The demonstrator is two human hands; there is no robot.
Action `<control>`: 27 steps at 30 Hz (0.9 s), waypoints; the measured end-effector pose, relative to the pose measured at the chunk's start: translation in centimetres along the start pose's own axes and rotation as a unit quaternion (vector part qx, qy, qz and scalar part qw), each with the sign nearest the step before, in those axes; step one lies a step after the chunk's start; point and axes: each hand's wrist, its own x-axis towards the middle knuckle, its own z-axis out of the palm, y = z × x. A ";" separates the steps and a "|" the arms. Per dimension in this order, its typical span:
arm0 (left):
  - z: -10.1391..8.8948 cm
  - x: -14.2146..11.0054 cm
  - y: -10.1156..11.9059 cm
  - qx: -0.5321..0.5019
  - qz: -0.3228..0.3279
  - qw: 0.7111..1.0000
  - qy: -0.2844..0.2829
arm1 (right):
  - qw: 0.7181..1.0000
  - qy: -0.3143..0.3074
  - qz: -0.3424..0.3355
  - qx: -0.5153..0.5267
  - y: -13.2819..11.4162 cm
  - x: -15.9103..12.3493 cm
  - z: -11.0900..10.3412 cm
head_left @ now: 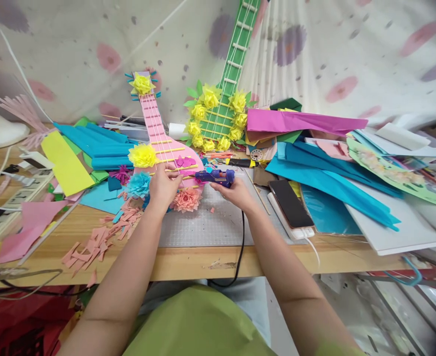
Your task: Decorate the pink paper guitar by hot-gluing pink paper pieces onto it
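Observation:
A pink paper guitar (157, 129) leans upright at the middle of the table, with white strings, yellow sticks across its body and paper flowers on it. My right hand (237, 194) grips a dark blue glue gun (215, 177), its nozzle pointing left at the guitar's lower body. Close to that nozzle, my left hand (163, 188) has its fingers pinched together in front of the strings; what they hold is too small to make out. Around my left hand sit a yellow flower (143, 156), a blue flower (138, 185) and a coral flower (187, 199).
A green paper guitar (223, 111) ringed with yellow flowers stands behind. Blue folded paper (329, 178) and a phone (290, 202) lie right. Coral paper scraps (92, 247) and a power strip (20, 198) lie left. The glue gun's black cord (242, 247) hangs over the table edge.

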 end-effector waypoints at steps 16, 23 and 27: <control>-0.6 0.0 0.3 0.000 -0.045 0.999 -0.006 | 0.999 -0.026 -0.006 -0.043 -0.6 0.8 0.9; -0.4 0.3 0.2 0.002 -0.044 0.999 -0.013 | 0.999 -0.024 -0.004 -0.036 -0.1 1.1 1.1; -0.5 0.2 0.2 -0.001 -0.042 0.999 -0.012 | 0.999 -0.020 0.000 -0.038 -0.5 1.3 1.1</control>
